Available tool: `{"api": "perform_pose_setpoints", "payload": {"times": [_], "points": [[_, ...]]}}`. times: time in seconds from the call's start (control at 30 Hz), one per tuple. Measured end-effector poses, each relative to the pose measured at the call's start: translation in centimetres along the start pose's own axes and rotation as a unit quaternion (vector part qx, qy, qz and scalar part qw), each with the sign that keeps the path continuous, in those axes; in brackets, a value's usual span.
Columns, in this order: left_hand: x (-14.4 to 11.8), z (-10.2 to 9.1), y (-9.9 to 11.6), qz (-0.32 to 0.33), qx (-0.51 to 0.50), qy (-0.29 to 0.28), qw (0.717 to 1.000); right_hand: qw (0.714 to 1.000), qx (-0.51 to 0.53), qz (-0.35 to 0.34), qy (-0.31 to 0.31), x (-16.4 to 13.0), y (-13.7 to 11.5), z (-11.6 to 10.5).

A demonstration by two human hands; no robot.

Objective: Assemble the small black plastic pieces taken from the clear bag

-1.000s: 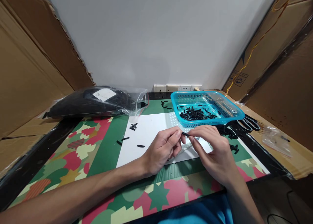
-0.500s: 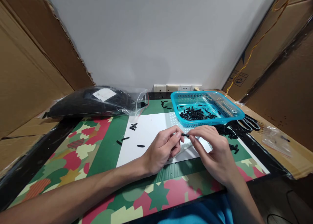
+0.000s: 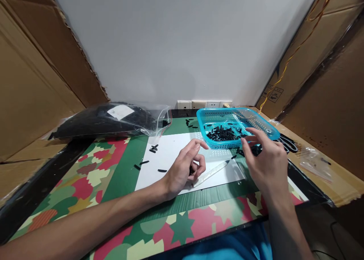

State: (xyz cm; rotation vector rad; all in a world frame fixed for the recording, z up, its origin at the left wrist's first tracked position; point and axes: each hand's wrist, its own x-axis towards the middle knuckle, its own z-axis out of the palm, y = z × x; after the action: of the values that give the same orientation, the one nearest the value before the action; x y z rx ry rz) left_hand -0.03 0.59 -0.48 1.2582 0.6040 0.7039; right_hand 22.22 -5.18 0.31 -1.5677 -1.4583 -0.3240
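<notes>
My left hand (image 3: 186, 165) rests over the white sheet (image 3: 170, 146). Its index finger is half stretched, while the other fingers curl round dark bits in the palm, which look like small black pieces (image 3: 191, 171). My right hand (image 3: 265, 154) is raised at the near right corner of the blue basket (image 3: 203, 127), thumb and fingers apart, with nothing seen between them. Partly behind it lies a heap of black pieces (image 3: 254, 151). Inside the basket is another pile of short black pieces (image 3: 223, 133). A slim whitish stick with a dark tip (image 3: 213, 171) lies between my hands.
Several loose black pieces (image 3: 153, 148) lie on the sheet's left side. At the back left is a clear bag (image 3: 136, 119) filled with black material. Scissors (image 3: 288, 142) and a small plastic bag (image 3: 315, 163) lie right. Cardboard walls (image 3: 327, 93) flank the table.
My hands were together with a thin black piece between their fingertips. My right hand has parted from the left and moved right, fingers spread; the piece no longer shows there.
</notes>
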Motion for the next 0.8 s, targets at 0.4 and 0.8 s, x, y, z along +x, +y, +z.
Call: {"api": "perform_pose_setpoints", "payload": {"times": [0.4,0.8], "points": [[0.2,0.0,-0.1,0.001,-0.019,0.032,0.999,0.944,0.227,-0.106,-0.216,-3.2,-5.8,1.0],[0.3,0.1,-1.1,0.012,-0.048,0.014,0.999,0.958,0.176,-0.100,-0.205,-4.2,-7.8,2.3]]}}
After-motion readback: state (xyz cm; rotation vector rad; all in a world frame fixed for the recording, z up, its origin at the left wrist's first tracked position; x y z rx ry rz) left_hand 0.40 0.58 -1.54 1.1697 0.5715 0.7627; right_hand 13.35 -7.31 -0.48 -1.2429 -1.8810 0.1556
